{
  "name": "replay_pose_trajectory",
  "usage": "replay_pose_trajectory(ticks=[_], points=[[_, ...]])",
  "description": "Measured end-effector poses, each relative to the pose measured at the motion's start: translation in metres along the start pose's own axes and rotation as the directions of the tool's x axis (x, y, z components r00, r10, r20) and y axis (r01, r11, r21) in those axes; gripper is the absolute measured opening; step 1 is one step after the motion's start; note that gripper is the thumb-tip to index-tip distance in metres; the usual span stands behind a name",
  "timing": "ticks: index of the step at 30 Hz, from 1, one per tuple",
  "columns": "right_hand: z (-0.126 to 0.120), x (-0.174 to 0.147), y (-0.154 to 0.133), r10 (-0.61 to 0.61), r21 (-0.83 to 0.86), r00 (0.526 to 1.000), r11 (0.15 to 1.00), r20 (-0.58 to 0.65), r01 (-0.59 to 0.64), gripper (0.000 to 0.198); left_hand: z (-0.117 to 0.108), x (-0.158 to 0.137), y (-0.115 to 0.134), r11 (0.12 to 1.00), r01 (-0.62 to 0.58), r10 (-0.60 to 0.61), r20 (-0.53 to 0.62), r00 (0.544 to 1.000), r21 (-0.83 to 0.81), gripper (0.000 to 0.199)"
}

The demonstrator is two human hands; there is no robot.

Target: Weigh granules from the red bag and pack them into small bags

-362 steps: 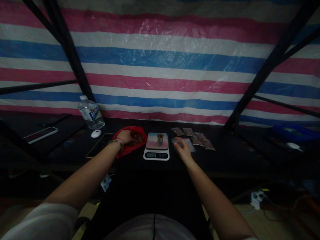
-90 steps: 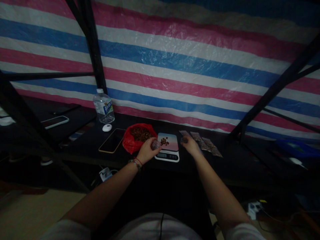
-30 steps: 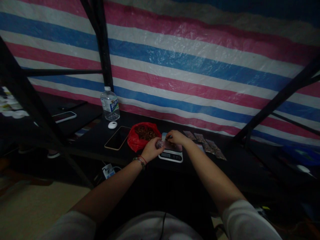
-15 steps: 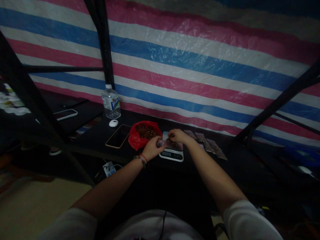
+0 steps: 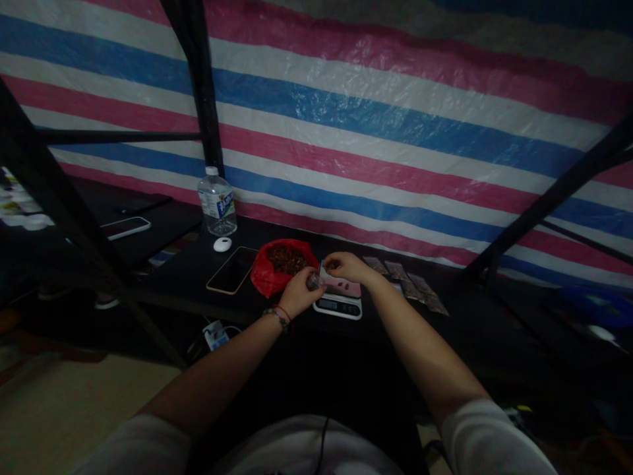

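- Compared with half a second earlier, the left hand (image 5: 298,290) had scarcely moved; a few brown bits (image 5: 342,284), hidden then, showed on the scale (image 5: 339,307) as the right hand (image 5: 349,267) drew back toward the plate's far side.
- The left hand, back up, was clamped on a small clear thing (image 5: 313,282) at the scale's left edge, too blurred to tell whether cup or bag.
- The right hand, wrist bent inward, curled its fingers over the plate's far left; whether they pinched any bits I couldn't tell. The two hands were near but apart.
- Leftward stood a bottle (image 5: 217,206), with a phone (image 5: 232,270) nearer.
- The red bag (image 5: 267,277) of brown bits lay just beside the left hand, which overlapped its edge.
- Right of the scale lay filled packets (image 5: 418,287), near the right forearm.
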State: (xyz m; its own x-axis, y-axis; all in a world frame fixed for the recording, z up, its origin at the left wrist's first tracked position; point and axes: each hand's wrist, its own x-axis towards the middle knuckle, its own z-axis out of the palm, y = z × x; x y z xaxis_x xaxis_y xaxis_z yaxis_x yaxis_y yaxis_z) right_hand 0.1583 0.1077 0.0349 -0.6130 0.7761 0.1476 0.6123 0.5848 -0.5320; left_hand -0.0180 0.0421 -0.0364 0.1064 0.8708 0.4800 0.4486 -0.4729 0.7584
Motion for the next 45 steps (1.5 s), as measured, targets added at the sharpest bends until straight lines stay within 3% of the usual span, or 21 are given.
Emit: replay_pose_trajectory(ticks=[5, 11, 19, 24, 27, 30, 33, 41, 45], points=[[0.003, -0.003, -0.033, 0.007, 0.047, 0.996, 0.999, 0.086, -0.011, 0.025, -0.001, 0.001, 0.0, 1.0, 0.014, -0.014, 0.016, 1.0, -0.015, 0.041], [0.006, 0.0, -0.039, -0.094, 0.034, 0.986, 0.995, 0.14, 0.091, 0.024, -0.002, 0.0, 0.001, 0.999, 0.004, -0.003, 0.029, 1.0, -0.034, 0.037], [0.006, -0.003, -0.048, -0.094, 0.045, 0.995, 0.995, 0.035, 0.092, 0.02, -0.001, 0.0, -0.002, 1.0, 0.01, -0.009, 0.005, 1.0, -0.02, 0.037], [-0.013, -0.007, -0.017, 0.014, -0.088, 0.996, 0.996, -0.09, -0.022, 0.021, -0.001, -0.001, -0.002, 1.0, 0.019, -0.019, -0.005, 1.0, -0.022, 0.04], [-0.02, -0.016, 0.01, 0.151, -0.217, 0.989, 0.965, 0.003, -0.147, 0.021, -0.001, -0.001, -0.003, 0.999, 0.021, -0.022, -0.007, 1.0, -0.036, 0.039], [-0.016, -0.025, 0.026, 0.293, -0.246, 0.943, 0.937, 0.16, -0.249, 0.026, -0.001, 0.0, -0.003, 0.999, 0.017, -0.017, -0.007, 1.0, -0.051, 0.037], [-0.006, -0.028, 0.025, 0.307, -0.241, 0.93, 0.936, 0.205, -0.256, 0.023, -0.001, 0.0, -0.002, 0.999, 0.019, -0.019, -0.003, 1.0, -0.048, 0.037], [0.005, -0.019, 0.002, 0.261, -0.255, 0.96, 0.94, 0.105, -0.227, 0.018, -0.002, 0.0, 0.0, 0.999, 0.032, -0.032, 0.014, 0.999, -0.023, 0.038], [0.009, -0.024, -0.012, 0.144, -0.028, 0.977, 0.988, -0.155, -0.151, 0.013, -0.002, -0.001, 0.001, 1.0, -0.003, 0.003, 0.035, 0.999, -0.008, 0.04]])
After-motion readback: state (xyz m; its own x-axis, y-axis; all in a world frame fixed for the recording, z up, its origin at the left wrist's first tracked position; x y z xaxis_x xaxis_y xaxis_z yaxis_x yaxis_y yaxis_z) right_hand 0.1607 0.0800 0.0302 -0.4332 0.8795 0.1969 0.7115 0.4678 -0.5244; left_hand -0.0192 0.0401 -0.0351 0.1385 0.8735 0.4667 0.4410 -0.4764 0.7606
